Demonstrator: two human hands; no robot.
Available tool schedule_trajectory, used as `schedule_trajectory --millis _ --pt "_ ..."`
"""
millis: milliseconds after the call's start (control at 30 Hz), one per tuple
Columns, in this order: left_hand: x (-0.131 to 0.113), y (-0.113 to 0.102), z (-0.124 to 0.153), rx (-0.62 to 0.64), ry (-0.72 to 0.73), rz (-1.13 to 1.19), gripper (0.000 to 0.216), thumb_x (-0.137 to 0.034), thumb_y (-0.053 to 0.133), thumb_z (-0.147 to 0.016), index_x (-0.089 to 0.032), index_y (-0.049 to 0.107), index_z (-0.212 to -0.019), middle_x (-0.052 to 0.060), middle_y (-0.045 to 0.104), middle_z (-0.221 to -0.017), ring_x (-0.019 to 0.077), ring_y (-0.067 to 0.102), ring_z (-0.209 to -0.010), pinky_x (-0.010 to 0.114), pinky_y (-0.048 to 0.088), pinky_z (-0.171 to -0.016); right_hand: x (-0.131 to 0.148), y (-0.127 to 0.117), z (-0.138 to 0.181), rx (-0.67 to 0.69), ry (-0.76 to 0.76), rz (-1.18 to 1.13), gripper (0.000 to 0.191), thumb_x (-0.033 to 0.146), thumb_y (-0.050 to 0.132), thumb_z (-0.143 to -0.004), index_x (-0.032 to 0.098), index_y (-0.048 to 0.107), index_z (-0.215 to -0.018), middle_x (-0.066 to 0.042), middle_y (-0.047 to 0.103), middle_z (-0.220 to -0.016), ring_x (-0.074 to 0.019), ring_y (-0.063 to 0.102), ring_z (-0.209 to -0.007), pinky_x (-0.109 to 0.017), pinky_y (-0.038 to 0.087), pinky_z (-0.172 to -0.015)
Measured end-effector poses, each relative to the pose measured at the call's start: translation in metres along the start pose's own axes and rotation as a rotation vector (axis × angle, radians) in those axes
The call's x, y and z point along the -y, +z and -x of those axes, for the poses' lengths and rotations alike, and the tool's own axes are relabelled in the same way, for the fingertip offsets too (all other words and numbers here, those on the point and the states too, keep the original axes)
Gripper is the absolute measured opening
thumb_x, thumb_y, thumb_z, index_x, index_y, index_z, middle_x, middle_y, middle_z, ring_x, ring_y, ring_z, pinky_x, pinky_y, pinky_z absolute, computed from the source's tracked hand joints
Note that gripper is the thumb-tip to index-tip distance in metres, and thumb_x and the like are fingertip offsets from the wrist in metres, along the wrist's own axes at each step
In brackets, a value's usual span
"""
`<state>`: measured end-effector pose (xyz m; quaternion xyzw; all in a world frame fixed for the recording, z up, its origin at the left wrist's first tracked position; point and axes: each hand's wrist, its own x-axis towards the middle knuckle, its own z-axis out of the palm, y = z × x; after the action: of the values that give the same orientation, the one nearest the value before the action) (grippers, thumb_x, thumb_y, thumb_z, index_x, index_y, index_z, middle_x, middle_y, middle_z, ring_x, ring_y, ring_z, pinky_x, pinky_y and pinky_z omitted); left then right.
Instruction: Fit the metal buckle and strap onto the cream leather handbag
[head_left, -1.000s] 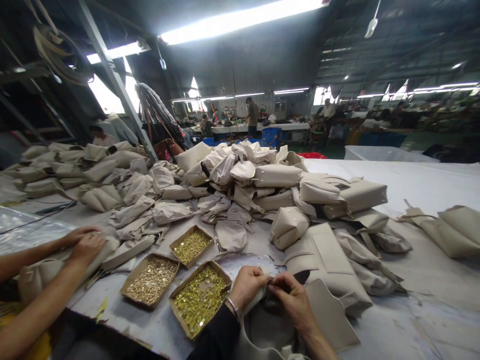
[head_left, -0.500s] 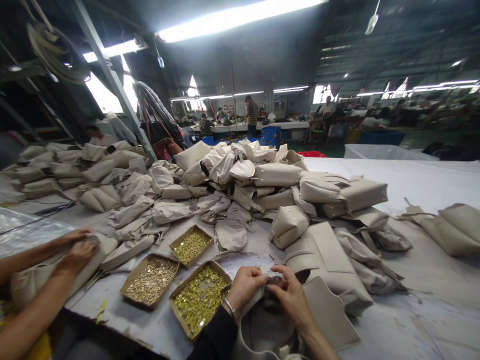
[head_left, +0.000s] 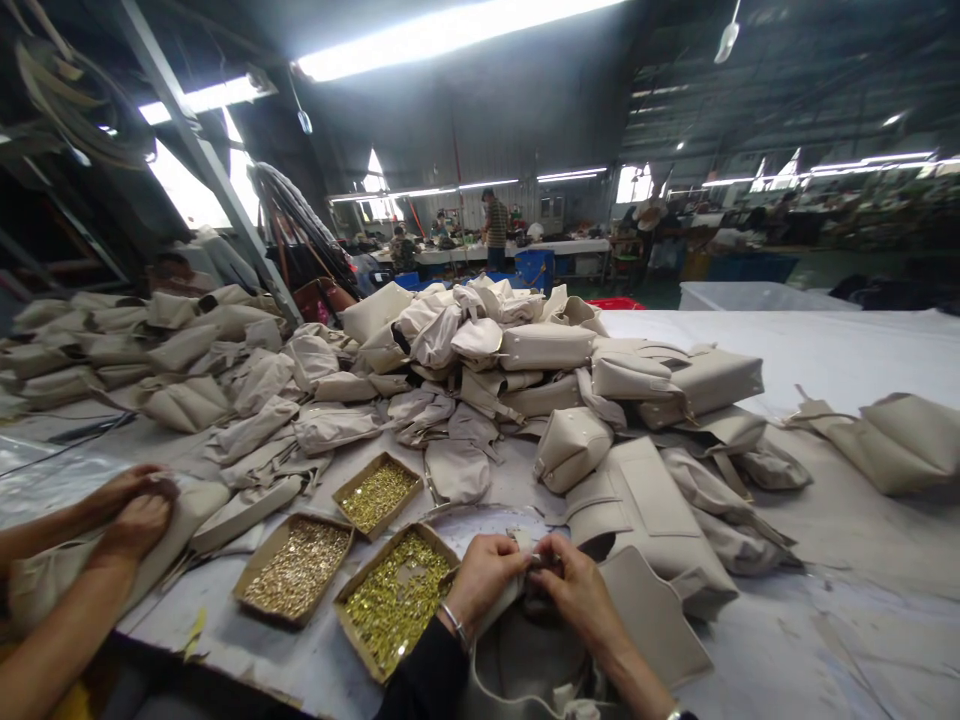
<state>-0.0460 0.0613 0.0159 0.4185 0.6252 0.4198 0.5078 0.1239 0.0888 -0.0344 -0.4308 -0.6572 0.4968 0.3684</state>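
My left hand (head_left: 484, 580) and my right hand (head_left: 581, 595) meet at the top edge of a beige leather bag (head_left: 637, 620) lying at the table's near edge. Both pinch the bag's rim between thumb and fingers, fingertips nearly touching; a small metal part seems held between them, too small to make out. Just left of my left hand stands a cardboard tray of brass fittings (head_left: 394, 600).
Two more cardboard trays of brass hardware (head_left: 296, 567) (head_left: 377, 493) sit to the left. A large heap of beige bags (head_left: 480, 370) covers the table behind. A co-worker's hands (head_left: 131, 515) press on a bag at far left. Other people work at distant tables.
My hands have stayed on the bag's rim with small finger shifts. The co-worker's hands moved slightly lower left. The camera tilted a little.
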Motion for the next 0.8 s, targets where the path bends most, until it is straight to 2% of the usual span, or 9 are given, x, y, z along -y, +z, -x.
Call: schedule_trajectory --millis 133,233,333,467,600,800 --pt "0.0 -0.004 0.004 0.017 0.018 -0.021 0.039 -0.048 0.08 -0.056 -0.015 0.059 -0.057 -0.001 0.051 -0.059 0.0145 0.043 -0.065 0.026 0.032 -0.062 -0.002 0.002 -0.002 0.048 -0.011 -0.001 0.01 0.027 0.057 -0.074 0.025 0.055 -0.083 0.004 0.058 -0.069 -0.0206 0.057 -0.062 -0.026 0.042 -0.056" --pt "-0.004 -0.009 0.009 0.037 0.045 -0.085 0.029 -0.038 0.079 -0.057 -0.015 0.063 -0.064 0.0 0.056 -0.064 0.017 0.048 -0.071 0.026 0.036 -0.065 0.001 0.006 -0.005 0.016 -0.042 0.008 0.013 0.021 0.055 -0.069 0.024 0.055 -0.082 0.004 0.058 -0.07 -0.0202 0.056 -0.066 -0.026 0.039 -0.061" --pt "-0.009 -0.014 0.012 0.025 0.077 -0.157 0.027 -0.038 0.075 -0.063 -0.015 0.067 -0.071 0.001 0.061 -0.07 0.0192 0.051 -0.077 0.027 0.038 -0.071 0.009 0.01 -0.009 -0.019 -0.058 0.002 0.018 0.015 0.055 -0.065 0.024 0.059 -0.081 0.004 0.062 -0.072 -0.0208 0.058 -0.071 -0.027 0.036 -0.065" --pt "-0.006 -0.021 0.007 0.016 0.061 -0.166 0.042 -0.055 0.078 -0.067 -0.014 0.065 -0.07 0.001 0.057 -0.068 0.0178 0.048 -0.073 0.028 0.037 -0.069 0.019 0.01 -0.014 -0.036 -0.049 0.011 0.022 0.011 0.06 -0.064 0.025 0.065 -0.08 0.005 0.066 -0.072 -0.0207 0.059 -0.071 -0.026 0.032 -0.064" --pt "0.005 -0.025 -0.002 0.072 -0.044 -0.048 0.063 -0.068 0.089 -0.052 -0.015 0.059 -0.066 -0.001 0.053 -0.064 0.0131 0.043 -0.064 0.025 0.033 -0.062 0.018 0.005 -0.016 -0.005 -0.044 0.014 0.021 0.013 0.07 -0.067 0.026 0.069 -0.083 0.005 0.069 -0.075 -0.0208 0.061 -0.072 -0.026 0.032 -0.063" --pt "0.014 -0.023 -0.014 0.162 -0.217 0.142 0.072 -0.064 0.098 -0.039 -0.013 0.06 -0.073 0.0 0.061 -0.064 0.012 0.05 -0.061 0.023 0.036 -0.061 0.006 -0.008 -0.02 0.089 -0.071 -0.032 0.02 0.017 0.076 -0.067 0.024 0.071 -0.085 0.005 0.069 -0.076 -0.0198 0.06 -0.072 -0.024 0.036 -0.063"
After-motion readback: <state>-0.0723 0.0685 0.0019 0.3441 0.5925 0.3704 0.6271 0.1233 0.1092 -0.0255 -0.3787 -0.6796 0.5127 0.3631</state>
